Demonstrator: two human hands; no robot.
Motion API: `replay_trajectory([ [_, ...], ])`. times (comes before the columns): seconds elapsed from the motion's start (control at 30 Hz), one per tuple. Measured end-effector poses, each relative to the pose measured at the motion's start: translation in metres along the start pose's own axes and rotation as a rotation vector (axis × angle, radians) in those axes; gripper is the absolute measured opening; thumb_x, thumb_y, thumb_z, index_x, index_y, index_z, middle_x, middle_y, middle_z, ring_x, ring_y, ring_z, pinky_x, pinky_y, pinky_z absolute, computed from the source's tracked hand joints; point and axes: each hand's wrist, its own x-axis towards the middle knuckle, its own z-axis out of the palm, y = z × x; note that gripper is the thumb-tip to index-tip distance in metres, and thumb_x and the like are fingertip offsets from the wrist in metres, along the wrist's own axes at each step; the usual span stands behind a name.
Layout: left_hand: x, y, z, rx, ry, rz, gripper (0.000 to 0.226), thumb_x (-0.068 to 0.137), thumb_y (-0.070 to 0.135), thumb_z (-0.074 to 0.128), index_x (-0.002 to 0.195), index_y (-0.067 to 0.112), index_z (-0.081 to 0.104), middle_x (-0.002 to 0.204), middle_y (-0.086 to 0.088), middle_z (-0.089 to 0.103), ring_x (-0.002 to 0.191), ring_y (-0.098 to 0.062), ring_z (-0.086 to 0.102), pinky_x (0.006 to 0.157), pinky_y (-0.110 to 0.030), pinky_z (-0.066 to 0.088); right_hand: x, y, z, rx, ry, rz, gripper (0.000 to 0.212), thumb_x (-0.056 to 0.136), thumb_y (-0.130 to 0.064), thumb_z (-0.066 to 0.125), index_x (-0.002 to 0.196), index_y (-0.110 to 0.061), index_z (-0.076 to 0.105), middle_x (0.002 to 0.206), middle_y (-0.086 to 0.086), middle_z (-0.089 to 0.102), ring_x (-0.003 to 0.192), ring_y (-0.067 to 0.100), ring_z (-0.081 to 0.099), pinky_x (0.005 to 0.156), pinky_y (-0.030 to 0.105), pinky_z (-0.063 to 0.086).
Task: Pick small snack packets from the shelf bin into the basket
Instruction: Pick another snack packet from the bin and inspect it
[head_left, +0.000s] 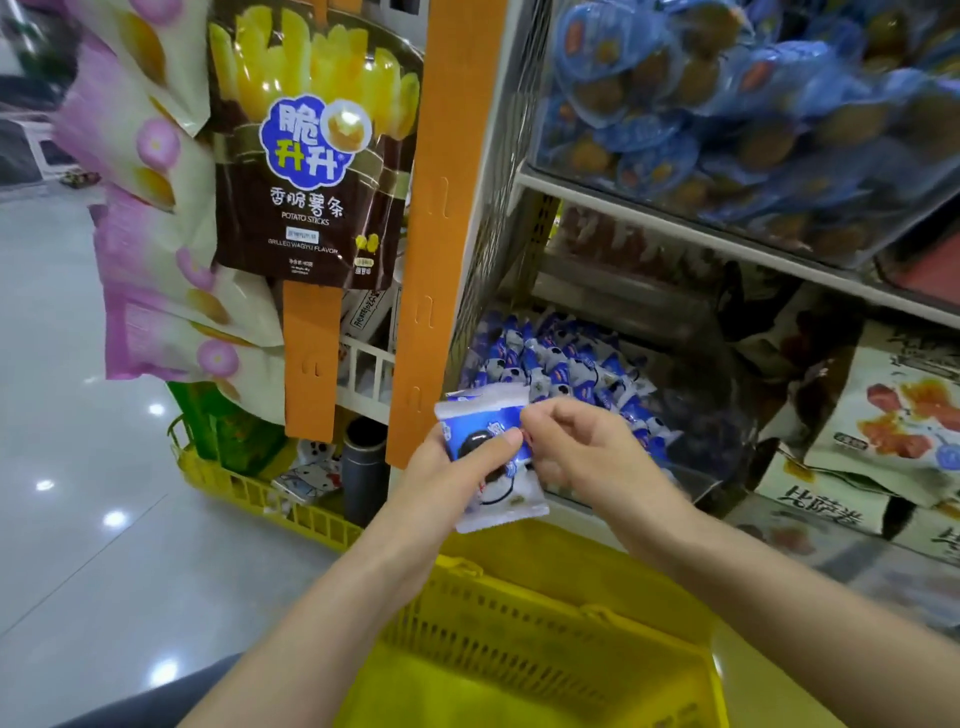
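Note:
A small blue and white snack packet (480, 421) with a dark cookie picture is held up in front of the shelf. My left hand (457, 473) grips it from below, thumb across its front. My right hand (576, 441) pinches the packet's right edge with curled fingers. Behind the hands, a clear shelf bin (691, 395) holds several more of the same blue and white packets (561, 358). The yellow plastic basket (519, 623) sits below my forearms, its inside showing no packets.
An orange upright (441, 208) stands left of the bin, with hanging potato stick bags (311, 156) beside it. A second yellow basket (260, 493) with goods sits on the floor at left. Upper shelf bin (753, 104) holds blue wrapped snacks. Larger snack bags (893, 415) lie at right.

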Motion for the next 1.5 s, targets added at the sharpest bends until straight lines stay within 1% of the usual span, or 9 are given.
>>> replay_trajectory([
  [0.13, 0.003, 0.000, -0.003, -0.013, 0.036, 0.028, 0.029, 0.087, 0.032, 0.061, 0.114, 0.021, 0.061, 0.106, -0.003, 0.071, 0.099, -0.022, 0.065, 0.096, -0.043, 0.047, 0.003, 0.002, -0.002, -0.159, 0.113, -0.053, 0.017, 0.094, -0.031, 0.047, 0.106, -0.028, 0.058, 0.100, -0.005, 0.064, 0.088, 0.007, 0.059, 0.073, 0.020, 0.045],
  [0.23, 0.006, 0.003, -0.007, -0.066, -0.029, 0.010, 0.025, 0.087, 0.032, 0.060, 0.108, 0.021, 0.066, 0.103, 0.001, 0.071, 0.091, -0.015, 0.066, 0.087, -0.027, 0.046, 0.005, 0.007, -0.005, -0.169, -0.023, 0.043, 0.024, 0.094, -0.036, 0.046, 0.107, -0.021, 0.059, 0.079, -0.022, 0.063, 0.068, -0.007, 0.056, 0.060, 0.011, 0.043],
  [0.4, 0.008, 0.005, -0.013, -0.019, -0.102, -0.027, 0.019, 0.089, 0.032, 0.058, 0.101, 0.023, 0.071, 0.105, -0.007, 0.071, 0.091, -0.013, 0.061, 0.072, -0.023, 0.053, 0.011, 0.006, -0.008, -0.051, -0.031, 0.087, 0.026, 0.093, -0.035, 0.051, 0.076, -0.020, 0.064, 0.059, -0.003, 0.047, 0.055, 0.012, 0.040, 0.051, 0.021, 0.036],
  [0.5, 0.010, 0.009, -0.019, -0.053, -0.060, 0.002, 0.017, 0.089, 0.026, 0.058, 0.100, 0.015, 0.066, 0.084, 0.000, 0.071, 0.081, -0.011, 0.065, 0.081, -0.026, 0.052, 0.035, 0.004, -0.019, -0.055, 0.172, 0.048, 0.034, 0.093, -0.040, 0.049, 0.088, -0.010, 0.066, 0.070, 0.014, 0.051, 0.057, 0.022, 0.050, 0.048, 0.026, 0.041],
  [0.7, 0.019, 0.014, -0.030, -0.043, 0.107, 0.032, 0.027, 0.088, 0.018, 0.060, 0.110, 0.002, 0.057, 0.105, -0.022, 0.066, 0.104, -0.034, 0.062, 0.097, -0.049, 0.046, 0.128, 0.003, -0.057, -0.101, 0.489, 0.124, 0.036, 0.093, -0.032, 0.054, 0.095, 0.004, 0.059, 0.097, 0.030, 0.059, 0.092, 0.038, 0.059, 0.088, 0.042, 0.050],
  [0.97, 0.028, 0.017, -0.037, 0.027, 0.212, 0.143, 0.012, 0.084, 0.024, 0.065, 0.094, 0.029, 0.060, 0.075, 0.016, 0.067, 0.065, 0.008, 0.060, 0.057, -0.010, 0.044, 0.221, 0.020, -0.062, -0.456, 0.656, 0.139, 0.039, 0.093, -0.023, 0.053, 0.124, 0.000, 0.053, 0.127, 0.019, 0.055, 0.115, 0.033, 0.053, 0.086, 0.032, 0.038],
  [1.2, 0.035, 0.019, -0.041, 0.044, 0.215, 0.125, 0.020, 0.084, 0.022, 0.066, 0.101, 0.030, 0.058, 0.102, 0.006, 0.069, 0.094, -0.008, 0.064, 0.086, -0.029, 0.052, 0.242, 0.039, -0.054, -0.601, 0.479, 0.127, 0.023, 0.089, -0.018, 0.060, 0.106, -0.002, 0.064, 0.113, 0.019, 0.064, 0.101, 0.031, 0.060, 0.086, 0.037, 0.048],
  [1.33, 0.039, 0.017, -0.043, 0.023, 0.226, 0.123, 0.019, 0.084, 0.021, 0.066, 0.099, 0.029, 0.057, 0.100, 0.006, 0.069, 0.093, -0.007, 0.065, 0.085, -0.028, 0.052, 0.246, 0.034, -0.066, -0.769, 0.294, 0.173, 0.035, 0.084, -0.017, 0.067, 0.057, -0.019, 0.045, 0.062, 0.001, 0.050, 0.062, 0.016, 0.049, 0.050, 0.022, 0.032],
  [1.5, 0.040, 0.016, -0.041, 0.028, 0.233, 0.118, 0.024, 0.084, 0.021, 0.065, 0.106, 0.026, 0.057, 0.101, 0.006, 0.067, 0.084, -0.001, 0.063, 0.066, -0.011, 0.050, 0.252, 0.032, -0.063, -0.823, 0.258, 0.148, 0.017, 0.085, -0.019, 0.066, 0.094, -0.004, 0.065, 0.093, 0.013, 0.063, 0.091, 0.024, 0.060, 0.068, 0.025, 0.041],
])
